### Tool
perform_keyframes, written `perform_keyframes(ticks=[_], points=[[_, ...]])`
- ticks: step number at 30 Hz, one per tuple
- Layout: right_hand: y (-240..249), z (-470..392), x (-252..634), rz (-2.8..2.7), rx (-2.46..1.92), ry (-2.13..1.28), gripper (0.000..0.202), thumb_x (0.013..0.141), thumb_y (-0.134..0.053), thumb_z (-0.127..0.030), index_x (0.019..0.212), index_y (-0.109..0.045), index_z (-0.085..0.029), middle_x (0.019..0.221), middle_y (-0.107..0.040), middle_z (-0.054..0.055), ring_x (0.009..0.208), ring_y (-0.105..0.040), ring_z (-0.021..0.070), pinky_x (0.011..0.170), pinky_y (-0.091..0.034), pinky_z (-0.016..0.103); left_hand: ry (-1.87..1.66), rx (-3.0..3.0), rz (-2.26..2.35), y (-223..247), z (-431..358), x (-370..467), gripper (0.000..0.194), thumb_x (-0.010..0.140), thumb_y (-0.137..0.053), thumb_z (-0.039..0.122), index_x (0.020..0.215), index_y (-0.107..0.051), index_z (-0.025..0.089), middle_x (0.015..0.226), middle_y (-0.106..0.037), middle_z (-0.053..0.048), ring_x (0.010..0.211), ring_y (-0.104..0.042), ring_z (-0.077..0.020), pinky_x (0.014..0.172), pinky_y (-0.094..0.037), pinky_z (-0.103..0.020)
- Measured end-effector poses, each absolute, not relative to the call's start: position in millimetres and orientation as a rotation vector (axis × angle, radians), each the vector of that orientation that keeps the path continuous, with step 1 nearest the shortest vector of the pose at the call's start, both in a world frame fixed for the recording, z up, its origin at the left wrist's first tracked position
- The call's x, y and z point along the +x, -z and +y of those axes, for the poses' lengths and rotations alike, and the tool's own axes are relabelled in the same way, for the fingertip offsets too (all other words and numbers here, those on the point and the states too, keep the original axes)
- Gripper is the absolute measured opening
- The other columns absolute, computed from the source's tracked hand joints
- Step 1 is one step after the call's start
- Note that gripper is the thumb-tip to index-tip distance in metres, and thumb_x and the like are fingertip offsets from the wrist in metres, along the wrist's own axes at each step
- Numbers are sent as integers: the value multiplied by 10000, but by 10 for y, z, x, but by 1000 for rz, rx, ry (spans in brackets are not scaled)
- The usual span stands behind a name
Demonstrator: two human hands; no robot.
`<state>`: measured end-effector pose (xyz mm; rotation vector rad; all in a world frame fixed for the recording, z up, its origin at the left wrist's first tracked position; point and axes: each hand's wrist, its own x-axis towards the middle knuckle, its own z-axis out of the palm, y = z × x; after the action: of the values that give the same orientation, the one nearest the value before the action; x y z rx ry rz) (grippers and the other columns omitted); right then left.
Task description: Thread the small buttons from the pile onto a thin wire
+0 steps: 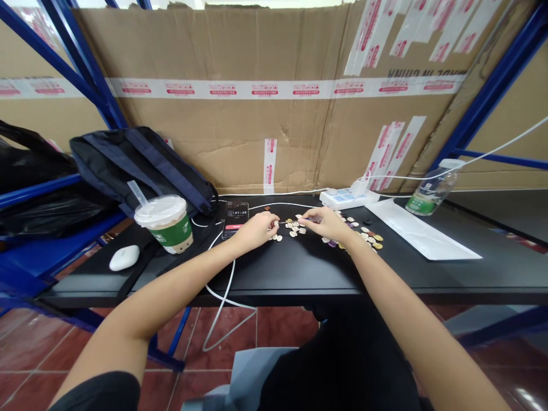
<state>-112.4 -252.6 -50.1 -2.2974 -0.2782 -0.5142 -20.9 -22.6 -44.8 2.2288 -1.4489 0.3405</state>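
Observation:
Over the black desk (282, 274), my left hand (256, 229) pinches a small cream button (276, 223) between thumb and fingertips. To its right, my right hand (326, 222) has its thumb and index finger closed on something thin; a fine line, perhaps a thread or needle, runs from there toward the button. Several loose cream buttons (293, 233) lie between the hands, and a few sit under my left fingertips. Beside and partly behind my right hand spreads a larger scatter of cream, yellow and purple buttons (365, 236), some hidden by the wrist.
Left of my hands are a phone (235, 220) showing a timer, a lidded drink cup (165, 222), a white earbud case (124, 258) and a backpack (145, 165). A power strip (349, 197), white sheet (422, 231) and plastic bottle (433, 188) sit right. A white cable (226, 294) hangs over the front edge.

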Motion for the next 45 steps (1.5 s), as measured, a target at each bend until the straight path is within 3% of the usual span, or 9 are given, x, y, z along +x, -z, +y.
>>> perform_keyframes(ticks=[12,21,30,45], points=[[536,-2564,-1098,-263,-2416,547,297,856,-615,-422,918,-752,-166,713,-675,33,600,-526,145,597,-431,288,-369,2245,-1463,436,-224,-226,235,914,-555,144,1084,-710,95,912,-725,-100,832,-673,-196,820,-546,-312],[495,-2559,-1123,-255,-2362,541,378,889,-576,-504,827,-728,-163,821,-735,83,738,-641,211,711,-493,333,-349,2243,-1412,443,-231,-188,238,936,-558,166,1116,-698,96,917,-743,-88,835,-690,-188,843,-545,-305],[526,-2562,-1104,-275,-2365,610,283,853,-635,-435,851,-712,-162,826,-715,79,719,-624,192,700,-497,329,-294,2210,-1397,451,-223,-190,173,913,-581,156,1038,-693,111,890,-733,-76,808,-681,-179,779,-536,-289],[502,-2540,-1120,-268,-2358,566,329,885,-596,-466,772,-701,-175,812,-728,79,751,-650,209,738,-510,344,-290,2211,-1400,444,-227,-203,152,919,-572,158,1009,-686,115,883,-726,-76,811,-675,-182,788,-536,-302]])
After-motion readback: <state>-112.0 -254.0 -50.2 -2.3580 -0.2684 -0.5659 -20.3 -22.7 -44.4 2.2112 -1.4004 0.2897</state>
